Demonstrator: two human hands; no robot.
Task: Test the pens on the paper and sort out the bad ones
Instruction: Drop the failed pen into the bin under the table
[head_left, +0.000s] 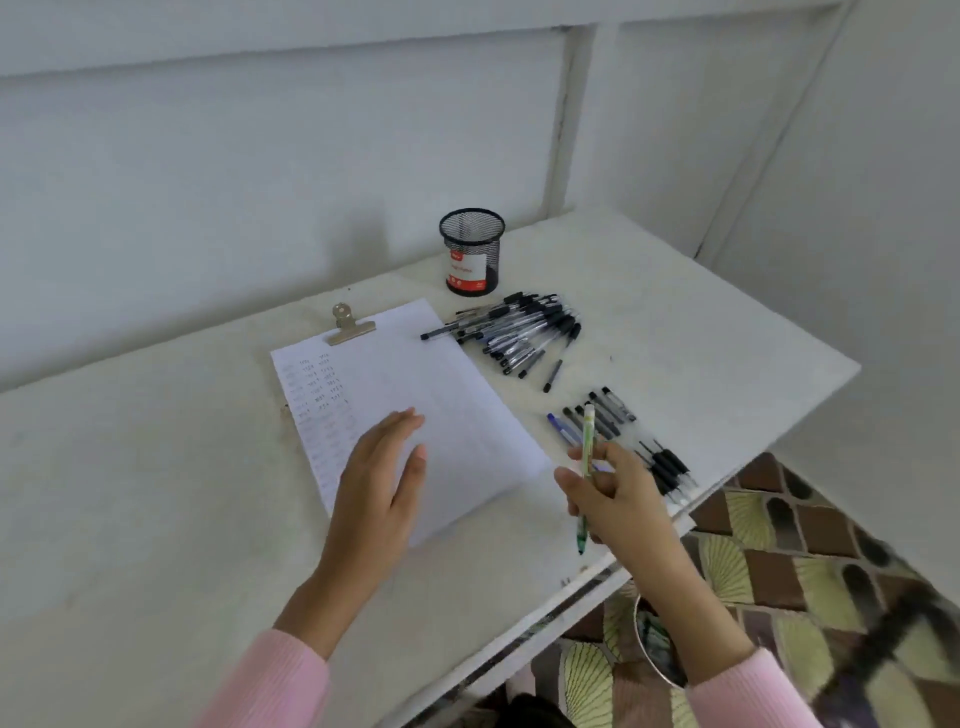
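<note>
Gripping a slim green-and-white plastic pen (588, 436) in the right hand (618, 499), fingers curling round its middle. Pointing its long axis nearly from far to near, the dark tip at the near end, off the sheet and above the white table (156, 467) close to the right edge. Lying to the left of this tip: the white lined sheet of paper (457, 395) under a silver metal bulldog clip (349, 328), so probably needing a short move leftward and a turn of the tip down onto the page. Spreading the left hand (379, 478) over the near part of the paper, fingers straight and holding nothing; touching or only hovering, not possible to tell.

Standing upright at the far side: a black wire-mesh cup (471, 252) with a red-and-white label, showing no pens above its rim. Lying loose just near and right of it: a large heap of dark-capped clear pens (519, 327). Lying nearer, beside the right hand: a smaller group of dark pens (608, 410), partly hidden.
</note>
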